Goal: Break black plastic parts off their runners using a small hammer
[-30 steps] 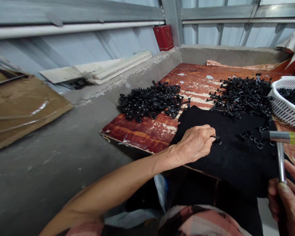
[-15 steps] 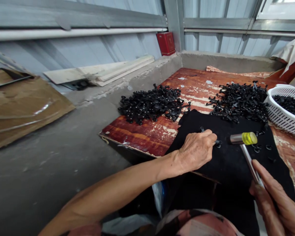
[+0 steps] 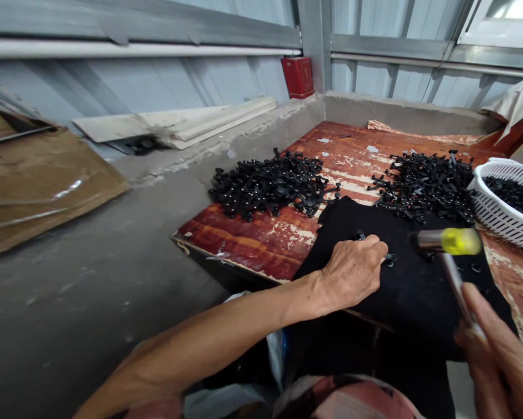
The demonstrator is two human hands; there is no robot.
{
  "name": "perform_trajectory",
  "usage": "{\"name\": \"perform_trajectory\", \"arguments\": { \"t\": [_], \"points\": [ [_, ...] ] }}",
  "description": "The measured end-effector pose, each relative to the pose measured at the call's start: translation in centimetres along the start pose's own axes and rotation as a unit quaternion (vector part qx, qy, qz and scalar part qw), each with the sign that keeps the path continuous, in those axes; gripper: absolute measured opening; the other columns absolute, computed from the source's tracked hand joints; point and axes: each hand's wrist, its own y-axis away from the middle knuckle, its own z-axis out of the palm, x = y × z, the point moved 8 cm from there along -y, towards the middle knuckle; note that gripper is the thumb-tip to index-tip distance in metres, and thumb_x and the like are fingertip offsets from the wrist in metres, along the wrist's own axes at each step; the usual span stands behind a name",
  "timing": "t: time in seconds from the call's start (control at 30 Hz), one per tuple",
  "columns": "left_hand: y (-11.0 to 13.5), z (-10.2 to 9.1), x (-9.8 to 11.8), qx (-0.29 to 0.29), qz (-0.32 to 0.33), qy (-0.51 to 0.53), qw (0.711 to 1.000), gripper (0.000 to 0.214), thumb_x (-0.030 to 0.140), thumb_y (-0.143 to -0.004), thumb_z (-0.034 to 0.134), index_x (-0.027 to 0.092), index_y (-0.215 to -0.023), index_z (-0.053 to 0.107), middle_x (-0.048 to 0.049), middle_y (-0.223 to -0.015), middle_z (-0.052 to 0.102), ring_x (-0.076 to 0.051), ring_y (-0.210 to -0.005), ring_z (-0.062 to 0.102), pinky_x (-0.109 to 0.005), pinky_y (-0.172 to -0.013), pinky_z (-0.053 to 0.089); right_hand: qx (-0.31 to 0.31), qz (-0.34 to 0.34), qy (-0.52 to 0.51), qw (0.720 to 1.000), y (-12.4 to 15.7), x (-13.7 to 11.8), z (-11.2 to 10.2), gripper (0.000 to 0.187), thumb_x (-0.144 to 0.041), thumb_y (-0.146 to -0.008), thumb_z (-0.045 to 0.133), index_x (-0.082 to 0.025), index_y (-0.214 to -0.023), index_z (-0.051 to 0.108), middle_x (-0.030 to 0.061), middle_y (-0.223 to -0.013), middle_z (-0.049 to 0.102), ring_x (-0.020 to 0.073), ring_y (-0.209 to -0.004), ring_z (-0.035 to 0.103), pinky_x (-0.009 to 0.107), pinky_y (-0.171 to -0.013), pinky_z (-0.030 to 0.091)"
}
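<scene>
My left hand [image 3: 352,269] rests on a black cloth [image 3: 409,291] and pinches a small black plastic part [image 3: 390,259] at its fingertips. At the bottom right, my right hand [image 3: 497,355] grips the metal shaft of a small hammer [image 3: 448,241] with a yellow tip. The hammer head hovers just right of the pinched part, a little above the cloth. A few loose black rings lie on the cloth under the hammer.
The cloth lies on a worn red board [image 3: 261,238] on a concrete floor. Two heaps of black plastic parts [image 3: 270,183] [image 3: 427,183] sit behind it. A white basket [image 3: 505,215] with more parts stands at right. Cardboard [image 3: 38,174] lies at left, a red box [image 3: 301,77] in the corner.
The hammer swung left toward the pinched part, then lifted slightly and shifted back right. My left hand stayed in place holding the part.
</scene>
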Motion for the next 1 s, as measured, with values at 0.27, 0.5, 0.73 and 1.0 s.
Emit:
{"name": "perform_trajectory", "arguments": {
  "t": [0.27,0.5,0.73,1.0],
  "points": [
    [-0.1,0.2,-0.2,0.001,-0.008,0.017,1.0,0.016,0.018,-0.093,0.043,0.017,-0.088,0.058,-0.0034,-0.09,0.064,-0.019,-0.074,0.064,-0.029,-0.06,0.045,0.004,-0.032,0.017,0.999,-0.6,-0.2,-0.1,0.061,-0.017,-0.094,0.049,-0.029,-0.151,0.035,0.0067,-0.131,0.062,0.0201,-0.103,0.068,0.026,-0.08,0.059],
    [-0.1,0.5,-0.5,0.007,-0.019,0.034,0.999,0.016,0.019,-0.092,0.044,0.017,-0.089,0.06,-0.0036,-0.089,0.065,-0.02,-0.075,0.065,-0.03,-0.064,0.048,-0.021,-0.04,-0.001,0.999,-1.0,-0.1,0.2,0.062,-0.016,-0.095,0.044,-0.028,-0.154,0.029,0.0079,-0.131,0.062,0.0207,-0.106,0.067,0.025,-0.075,0.06],
    [-0.2,0.5,-0.4,-0.014,-0.038,0.037,0.999,0.015,0.018,-0.091,0.045,0.017,-0.089,0.06,-0.0041,-0.091,0.066,-0.022,-0.08,0.067,-0.032,-0.067,0.05,-0.025,-0.035,0.012,0.999,-1.0,-0.2,0.3,0.06,-0.017,-0.094,0.045,-0.028,-0.152,0.034,0.0064,-0.128,0.064,0.0208,-0.103,0.068,0.027,-0.079,0.059],
    [-0.3,0.5,-0.5,-0.018,-0.052,0.038,0.998,0.015,0.019,-0.091,0.046,0.017,-0.091,0.061,-0.0042,-0.092,0.066,-0.022,-0.08,0.067,-0.031,-0.068,0.051,-0.038,-0.029,0.007,0.999,-0.8,0.0,0.3,0.061,-0.016,-0.095,0.045,-0.029,-0.153,0.032,0.0068,-0.13,0.063,0.0207,-0.103,0.069,0.029,-0.083,0.059]
  ]
}}
